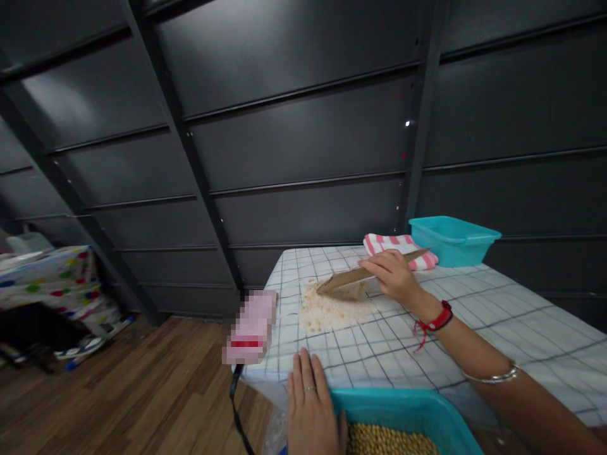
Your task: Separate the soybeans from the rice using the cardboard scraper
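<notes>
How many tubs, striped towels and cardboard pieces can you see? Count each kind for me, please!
Turquoise tubs: 2
Pink-and-white striped towel: 1
Cardboard piece: 1
Total: 4

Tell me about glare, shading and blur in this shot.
Head view: soft pale glare on the dark wall panels; head view: shade beneath the brown board; head view: pink item pixelated, its details unreadable; head view: grain pile slightly soft.
</notes>
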`<act>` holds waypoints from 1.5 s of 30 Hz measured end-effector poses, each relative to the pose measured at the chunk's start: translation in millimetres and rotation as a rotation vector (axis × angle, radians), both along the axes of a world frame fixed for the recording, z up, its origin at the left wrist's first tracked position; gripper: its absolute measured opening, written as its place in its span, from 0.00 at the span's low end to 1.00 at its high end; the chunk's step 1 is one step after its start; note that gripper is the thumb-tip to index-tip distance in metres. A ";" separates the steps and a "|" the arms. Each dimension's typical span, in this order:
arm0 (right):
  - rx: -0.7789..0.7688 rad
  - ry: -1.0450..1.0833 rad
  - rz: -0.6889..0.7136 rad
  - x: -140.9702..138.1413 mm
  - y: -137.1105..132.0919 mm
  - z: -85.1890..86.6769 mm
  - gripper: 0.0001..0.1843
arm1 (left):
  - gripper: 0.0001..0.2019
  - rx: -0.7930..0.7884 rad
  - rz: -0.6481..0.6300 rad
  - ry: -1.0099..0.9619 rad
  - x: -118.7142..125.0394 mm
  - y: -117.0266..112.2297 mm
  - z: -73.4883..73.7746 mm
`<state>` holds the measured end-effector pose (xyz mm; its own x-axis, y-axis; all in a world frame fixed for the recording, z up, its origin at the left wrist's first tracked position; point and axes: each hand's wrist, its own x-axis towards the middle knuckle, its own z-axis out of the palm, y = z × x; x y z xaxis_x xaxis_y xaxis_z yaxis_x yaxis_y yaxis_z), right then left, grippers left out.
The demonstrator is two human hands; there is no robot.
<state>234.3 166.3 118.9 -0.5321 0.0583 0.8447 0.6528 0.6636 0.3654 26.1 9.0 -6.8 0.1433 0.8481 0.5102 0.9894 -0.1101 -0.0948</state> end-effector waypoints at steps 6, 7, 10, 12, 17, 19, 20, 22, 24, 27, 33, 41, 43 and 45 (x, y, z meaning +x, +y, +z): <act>0.025 0.065 -0.033 -1.9 2.5 1.1 0.24 | 0.31 -0.016 -0.011 -0.003 0.3 0.4 -0.4; 0.019 0.060 -0.042 -5.9 4.0 -0.3 0.24 | 0.31 -0.018 -0.012 -0.003 0.4 0.5 -0.6; -0.009 0.013 -0.052 -19.9 7.6 -5.6 0.21 | 0.31 -0.016 -0.012 0.004 1.0 0.7 -1.1; -0.026 -0.030 -0.043 -26.8 8.2 -8.4 0.18 | 0.31 -0.018 -0.005 0.008 1.7 0.6 -0.6; -0.050 -0.071 -0.004 -23.8 1.4 -3.5 0.19 | 0.31 -0.029 0.004 0.007 3.4 -0.9 4.0; -0.046 -0.054 0.014 -16.1 -2.8 2.6 0.20 | 0.30 -0.030 0.006 0.007 3.8 -1.6 5.8; -0.042 -0.040 0.021 -11.8 -4.6 5.7 0.20 | 0.30 -0.029 0.008 0.007 3.9 -1.9 6.4; -0.032 -0.005 0.026 -4.0 -7.4 10.4 0.21 | 0.30 -0.024 0.010 0.004 4.1 -2.4 6.5; -0.024 0.037 0.020 0.4 -8.0 11.6 0.21 | 0.30 -0.021 0.008 -0.002 4.1 -2.5 5.4; -0.017 0.076 0.014 -2.9 -6.0 6.7 0.20 | 0.30 -0.017 0.002 -0.010 3.7 -2.4 2.4; -0.035 0.032 0.051 -21.8 -5.9 -4.0 0.20 | 0.32 0.010 -0.021 0.006 1.7 -1.2 -4.1; 0.002 0.064 0.132 -1.5 -11.8 5.7 0.18 | 0.30 0.003 -0.004 -0.004 4.1 -3.6 0.2; 0.005 0.075 0.136 -2.9 -11.1 4.3 0.18 | 0.30 -0.005 -0.001 -0.008 4.2 -3.7 0.2; -0.003 0.062 0.140 -9.2 -10.4 1.2 0.19 | 0.31 -0.012 -0.003 -0.010 3.7 -3.1 -1.3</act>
